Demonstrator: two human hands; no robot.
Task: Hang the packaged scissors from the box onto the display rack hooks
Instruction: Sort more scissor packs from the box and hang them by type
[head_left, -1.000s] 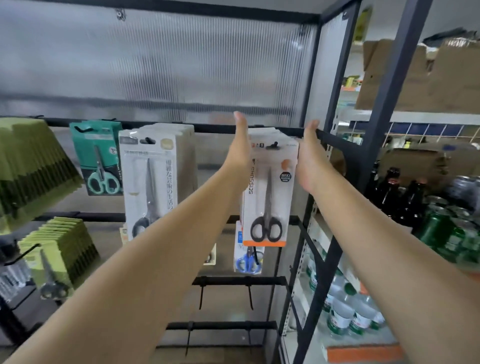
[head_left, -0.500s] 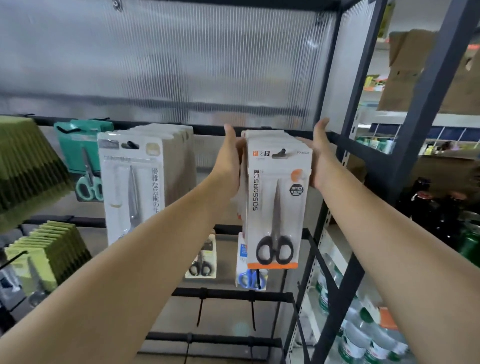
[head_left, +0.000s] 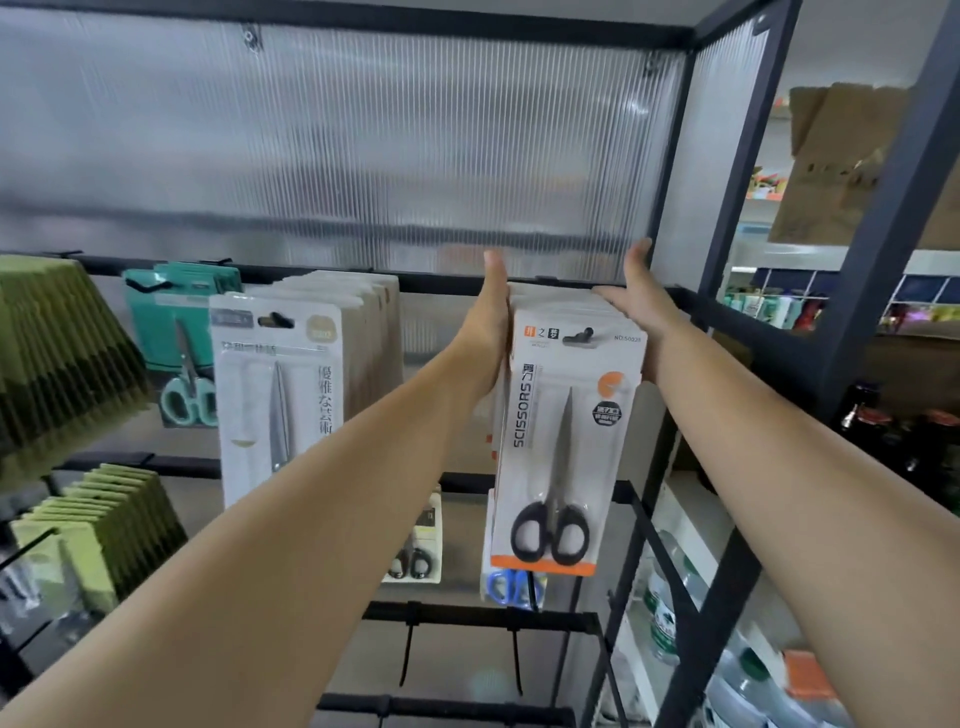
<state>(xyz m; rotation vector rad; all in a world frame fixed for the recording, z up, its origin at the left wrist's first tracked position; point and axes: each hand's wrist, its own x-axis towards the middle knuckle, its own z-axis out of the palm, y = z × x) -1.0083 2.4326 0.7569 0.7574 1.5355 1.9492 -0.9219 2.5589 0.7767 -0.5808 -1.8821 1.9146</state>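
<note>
Both hands flank one stack of white-carded, black-handled scissors packs (head_left: 563, 441) hanging on a black hook (head_left: 581, 332) of the black metal display rack (head_left: 727, 208). My left hand (head_left: 488, 332) lies flat against the stack's left edge, fingers straight and upward. My right hand (head_left: 641, 306) presses the right top corner, fingers extended, gripping nothing. I cannot count the packs behind the front one. Left of it hang one stack of white slim-scissors packs (head_left: 280, 395), one of teal packs (head_left: 182, 343), and two of olive-green cards (head_left: 57, 358). Below, two bare hooks (head_left: 408, 654) hang on a lower bar. The rack's right post stands just beside my right hand; bottles (head_left: 893, 436) sit beyond.
</note>
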